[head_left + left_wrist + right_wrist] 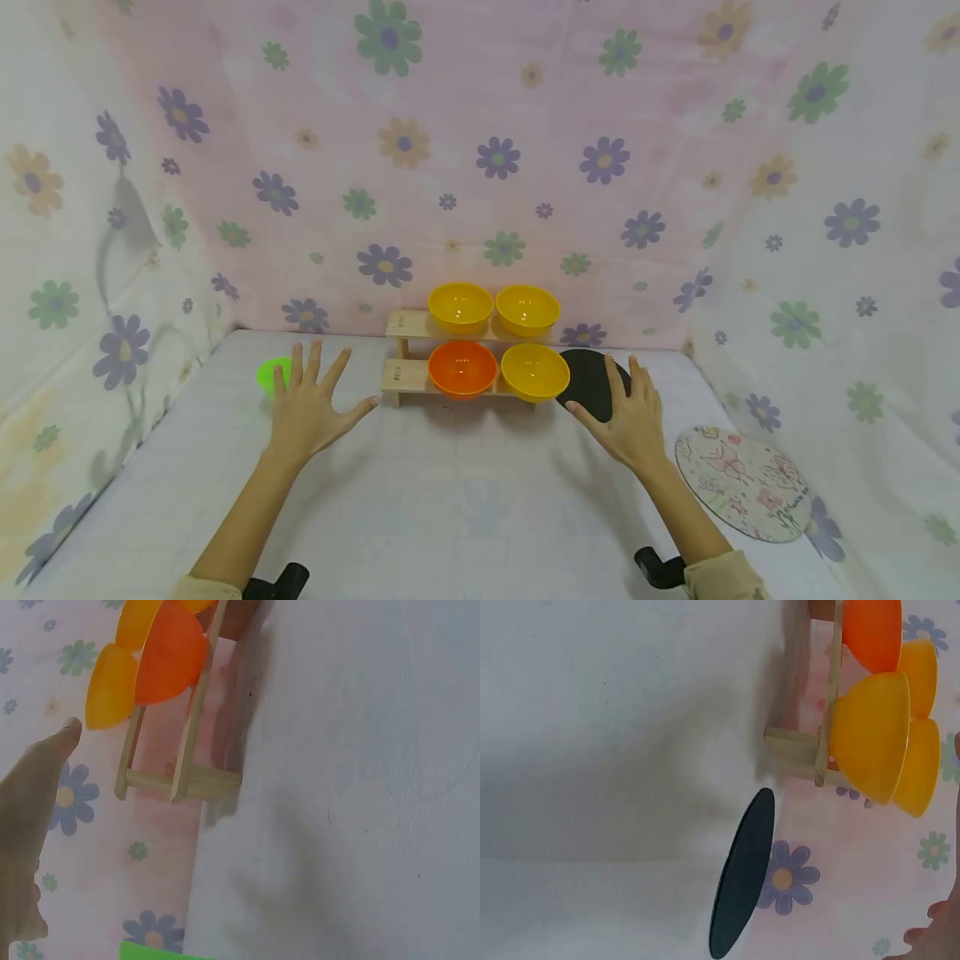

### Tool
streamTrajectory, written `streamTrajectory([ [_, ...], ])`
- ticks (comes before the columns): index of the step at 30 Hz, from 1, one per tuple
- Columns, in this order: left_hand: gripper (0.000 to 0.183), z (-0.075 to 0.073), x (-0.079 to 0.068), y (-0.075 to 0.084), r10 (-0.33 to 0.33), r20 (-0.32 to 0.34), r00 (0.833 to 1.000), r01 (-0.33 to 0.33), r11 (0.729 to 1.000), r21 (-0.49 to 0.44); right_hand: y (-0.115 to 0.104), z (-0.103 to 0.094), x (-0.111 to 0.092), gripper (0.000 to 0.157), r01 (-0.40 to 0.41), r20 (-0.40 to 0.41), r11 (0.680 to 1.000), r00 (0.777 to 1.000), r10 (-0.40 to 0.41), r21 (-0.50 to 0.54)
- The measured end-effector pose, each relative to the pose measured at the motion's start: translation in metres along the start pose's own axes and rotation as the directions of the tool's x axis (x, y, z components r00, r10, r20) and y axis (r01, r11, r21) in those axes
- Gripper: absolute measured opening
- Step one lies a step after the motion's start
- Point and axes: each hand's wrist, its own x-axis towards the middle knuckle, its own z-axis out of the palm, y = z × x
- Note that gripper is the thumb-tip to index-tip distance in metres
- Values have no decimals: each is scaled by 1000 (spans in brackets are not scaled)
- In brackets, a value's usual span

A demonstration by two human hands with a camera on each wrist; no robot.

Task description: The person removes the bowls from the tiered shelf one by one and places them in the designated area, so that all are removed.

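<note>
My left hand (309, 417) is spread in the air with straight fingers, holding nothing. Its fingers overlap a bright green bowl (272, 377) at the back left in the head view. Spread as well and holding nothing, my right hand (628, 421) is over the near edge of a black round mat (588, 385). Between the hands stands a two-step wooden rack (408, 377). On its lower step sit an orange bowl (462, 370) at left and a yellow bowl (536, 372) at right. Two more yellow bowls, left (461, 307) and right (528, 311), rest on the upper step.
A round board with pink floral drawings (742, 483) lies at the right side of the white table (450, 500). Flower-printed cloth (465, 108) hangs behind and along both sides. Black wrist straps (285, 582) show at the bottom.
</note>
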Motion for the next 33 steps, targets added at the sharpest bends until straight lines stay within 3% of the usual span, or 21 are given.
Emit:
streamTrajectory([
  [6, 78, 14, 8, 10, 23, -36, 999, -27, 994, -106, -5, 10, 6, 93, 21, 37, 984, 999, -28, 176],
  [11, 64, 34, 21, 15, 37, -146, 989, -80, 950, -303, -4, 20, 15, 93, -21, 118, 905, 993, -32, 424],
  [14, 58, 50, 30, 15, 29, -161, 987, -99, 888, -450, -1, 28, 19, 92, -76, 174, 857, 985, -17, 511],
  [17, 59, 65, 34, 14, 4, -133, 991, -79, 823, -563, 2, 37, 20, 89, -131, 229, 824, 973, 1, 552],
  [22, 60, 81, 36, 15, -80, -58, 995, 20, 737, -676, 5, 49, 23, 85, -169, 275, 772, 961, -8, 612],
  [26, 55, 93, 36, 14, -165, 15, 986, 115, 621, -775, -1, 50, 25, 82, -153, 267, 732, 963, -41, 664],
  [29, 52, 101, 38, 12, -211, 67, 975, 170, 522, -836, -11, 43, 26, 81, -149, 266, 714, 963, -54, 684],
  [31, 49, 107, 39, 11, -226, 93, 970, 193, 475, -859, -19, 37, 27, 81, -159, 274, 713, 961, -47, 682],
  [33, 47, 110, 40, 12, -238, 117, 964, 216, 454, -865, -26, 32, 27, 80, -180, 290, 724, 957, -28, 666],
])
